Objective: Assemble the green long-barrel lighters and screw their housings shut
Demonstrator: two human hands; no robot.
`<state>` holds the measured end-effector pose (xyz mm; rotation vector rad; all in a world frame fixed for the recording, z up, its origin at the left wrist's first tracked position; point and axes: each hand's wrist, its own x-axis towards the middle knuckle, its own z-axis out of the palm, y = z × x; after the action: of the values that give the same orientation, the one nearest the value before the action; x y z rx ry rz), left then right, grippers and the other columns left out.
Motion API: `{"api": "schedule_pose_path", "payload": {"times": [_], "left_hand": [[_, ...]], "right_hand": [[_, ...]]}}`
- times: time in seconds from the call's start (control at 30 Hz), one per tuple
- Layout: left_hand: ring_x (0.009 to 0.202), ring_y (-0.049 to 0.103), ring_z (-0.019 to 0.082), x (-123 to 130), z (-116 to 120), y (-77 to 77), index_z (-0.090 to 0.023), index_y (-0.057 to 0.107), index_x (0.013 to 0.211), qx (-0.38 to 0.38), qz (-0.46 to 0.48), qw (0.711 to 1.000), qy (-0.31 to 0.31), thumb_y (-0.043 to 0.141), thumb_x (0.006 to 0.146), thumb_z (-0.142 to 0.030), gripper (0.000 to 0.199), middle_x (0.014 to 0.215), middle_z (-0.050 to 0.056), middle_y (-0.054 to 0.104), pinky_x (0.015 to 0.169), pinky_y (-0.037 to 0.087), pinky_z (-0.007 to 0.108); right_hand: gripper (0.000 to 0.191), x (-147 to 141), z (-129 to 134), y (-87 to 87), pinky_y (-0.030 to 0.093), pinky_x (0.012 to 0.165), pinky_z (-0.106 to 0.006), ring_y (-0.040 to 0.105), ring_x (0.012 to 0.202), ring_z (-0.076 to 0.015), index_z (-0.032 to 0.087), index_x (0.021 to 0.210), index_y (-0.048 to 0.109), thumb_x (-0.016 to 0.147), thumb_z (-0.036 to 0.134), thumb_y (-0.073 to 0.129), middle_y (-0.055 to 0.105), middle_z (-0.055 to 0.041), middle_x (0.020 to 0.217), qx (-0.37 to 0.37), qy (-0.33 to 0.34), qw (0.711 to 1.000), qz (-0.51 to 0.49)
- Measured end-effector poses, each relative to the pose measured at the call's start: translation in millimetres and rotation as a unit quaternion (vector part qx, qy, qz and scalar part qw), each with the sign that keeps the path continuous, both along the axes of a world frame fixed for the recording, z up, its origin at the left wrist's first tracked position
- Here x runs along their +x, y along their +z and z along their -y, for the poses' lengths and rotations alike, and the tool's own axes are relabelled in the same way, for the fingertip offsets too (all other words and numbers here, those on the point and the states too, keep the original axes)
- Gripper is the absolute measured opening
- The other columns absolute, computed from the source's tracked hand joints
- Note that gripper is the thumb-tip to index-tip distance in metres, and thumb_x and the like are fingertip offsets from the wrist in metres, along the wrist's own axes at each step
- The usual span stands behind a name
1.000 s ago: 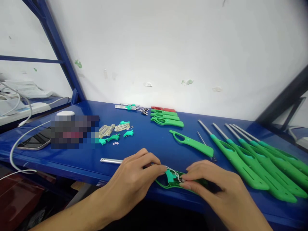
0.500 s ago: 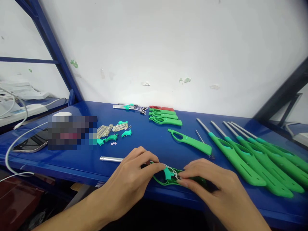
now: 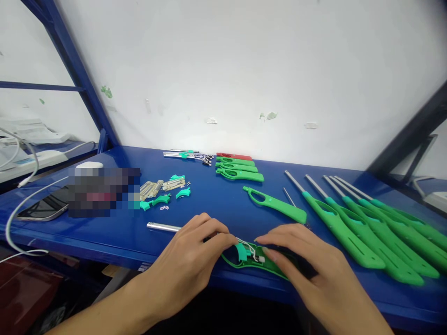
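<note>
At the table's front edge lies an open green lighter shell half holding a teal trigger, white wires and a small white-ended part. A silver lighter tube extends left from under my left hand. That hand is closed around the tube end of the lighter, with thumb and forefinger beside the trigger; its grip is partly hidden. Over the handle end, my right hand has thumb and fingertips apart, with nothing between them. Its fingertips hover close to the wires and the shell's rim.
Assembled green lighters lie at the right, and a loose green shell half with a thin rod is behind my hands. More shells, tube assemblies, teal triggers, clear parts and a phone occupy the table.
My right thumb and fingers have parted and let go of the wire end, which now lies visible in the shell. My left hand keeps its hold with little movement.
</note>
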<state>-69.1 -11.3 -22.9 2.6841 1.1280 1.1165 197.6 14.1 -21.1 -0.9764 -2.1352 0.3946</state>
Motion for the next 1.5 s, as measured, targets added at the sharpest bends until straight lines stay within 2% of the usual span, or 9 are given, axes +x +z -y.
{"api": "schedule_pose_path", "payload": {"times": [0.1, 0.27, 0.47, 0.63, 0.87, 0.97, 1.13, 1.27, 1.5], "left_hand": [[0.096, 0.055, 0.021, 0.1, -0.8, -0.7, -0.019, 0.063, 0.126, 0.002, -0.003, 1.000, 0.000, 0.051, 0.103, 0.006, 0.036, 0.112, 0.006, 0.069, 0.085, 0.048, 0.035], [0.096, 0.056, 0.021, -0.6, -0.3, 0.5, -0.019, 0.063, 0.128, 0.006, -0.013, 1.000, -0.002, 0.050, 0.102, 0.008, 0.040, 0.113, 0.006, 0.069, 0.086, 0.048, 0.035], [0.096, 0.059, 0.021, -2.3, 0.9, -2.5, -0.019, 0.063, 0.128, 0.014, -0.025, 1.000, 0.001, 0.050, 0.102, 0.008, 0.040, 0.116, 0.006, 0.069, 0.090, 0.047, 0.038], [0.096, 0.060, 0.021, -1.0, 0.5, -1.9, -0.018, 0.064, 0.127, 0.022, -0.029, 0.999, 0.004, 0.048, 0.102, 0.008, 0.039, 0.113, 0.005, 0.069, 0.091, 0.046, 0.038], [0.097, 0.058, 0.022, 1.5, -1.2, 1.3, -0.016, 0.066, 0.125, 0.038, -0.015, 0.999, 0.003, 0.052, 0.102, 0.007, 0.035, 0.110, 0.006, 0.071, 0.088, 0.045, 0.037], [0.098, 0.058, 0.022, 1.7, -1.1, 1.2, -0.017, 0.067, 0.123, 0.037, 0.002, 0.999, 0.006, 0.055, 0.103, 0.005, 0.032, 0.107, 0.006, 0.071, 0.088, 0.044, 0.037], [0.095, 0.059, 0.019, 1.6, -0.3, 0.9, -0.017, 0.066, 0.126, 0.023, 0.019, 1.000, 0.001, 0.056, 0.104, 0.004, 0.033, 0.110, 0.004, 0.070, 0.088, 0.046, 0.033], [0.095, 0.059, 0.018, 1.3, -0.5, 1.7, -0.019, 0.066, 0.127, 0.028, 0.012, 1.000, 0.004, 0.054, 0.104, 0.003, 0.034, 0.110, 0.004, 0.069, 0.087, 0.046, 0.033], [0.097, 0.061, 0.018, 0.4, -1.1, 0.1, -0.023, 0.065, 0.132, 0.032, 0.003, 0.999, 0.016, 0.048, 0.107, 0.002, 0.039, 0.115, 0.004, 0.068, 0.086, 0.046, 0.032]], "right_hand": [[0.019, -0.2, -0.9, -1.5, 0.062, 0.088, -0.029, 0.076, 0.101, -0.0195, 0.037, 0.116, 0.078, 0.103, 0.027, 0.068, 0.078, -0.0007, 0.111, -0.001, 0.014, 1.000, 0.003], [0.017, -2.6, -1.6, -2.0, 0.061, 0.085, -0.023, 0.077, 0.095, -0.0156, 0.035, 0.109, 0.079, 0.103, 0.024, 0.067, 0.080, 0.0028, 0.105, -0.012, 0.025, 1.000, 0.004], [0.018, -4.1, -4.2, 2.1, 0.062, 0.083, -0.025, 0.078, 0.093, -0.0164, 0.033, 0.107, 0.079, 0.106, 0.023, 0.063, 0.080, 0.0022, 0.105, 0.002, 0.033, 0.998, 0.044], [0.017, -3.2, -14.0, 5.0, 0.062, 0.080, -0.027, 0.079, 0.089, -0.0181, 0.031, 0.116, 0.079, 0.106, 0.029, 0.065, 0.082, 0.0011, 0.104, 0.054, 0.032, 0.993, 0.102], [0.026, -0.5, -19.7, 7.9, 0.059, 0.076, -0.026, 0.075, 0.082, -0.0156, 0.027, 0.111, 0.078, 0.112, 0.026, 0.052, 0.079, -0.0029, 0.099, 0.144, 0.076, 0.972, 0.168], [0.026, -0.8, -19.0, 6.7, 0.058, 0.078, -0.027, 0.075, 0.084, -0.0159, 0.025, 0.112, 0.075, 0.113, 0.022, 0.049, 0.079, -0.0039, 0.100, 0.183, 0.078, 0.964, 0.176], [0.017, -3.3, -17.5, 3.9, 0.053, 0.076, -0.029, 0.074, 0.083, -0.0155, 0.024, 0.116, 0.069, 0.114, 0.025, 0.052, 0.080, -0.0020, 0.102, 0.214, 0.054, 0.962, 0.162], [0.013, -4.7, -16.4, 2.8, 0.049, 0.072, -0.030, 0.073, 0.079, -0.0140, 0.025, 0.117, 0.066, 0.114, 0.027, 0.053, 0.080, 0.0007, 0.099, 0.216, 0.042, 0.966, 0.139], [0.015, -4.7, -16.0, 2.9, 0.048, 0.072, -0.031, 0.073, 0.083, -0.0151, 0.025, 0.114, 0.068, 0.114, 0.025, 0.053, 0.079, 0.0006, 0.102, 0.200, 0.047, 0.969, 0.137]]}}
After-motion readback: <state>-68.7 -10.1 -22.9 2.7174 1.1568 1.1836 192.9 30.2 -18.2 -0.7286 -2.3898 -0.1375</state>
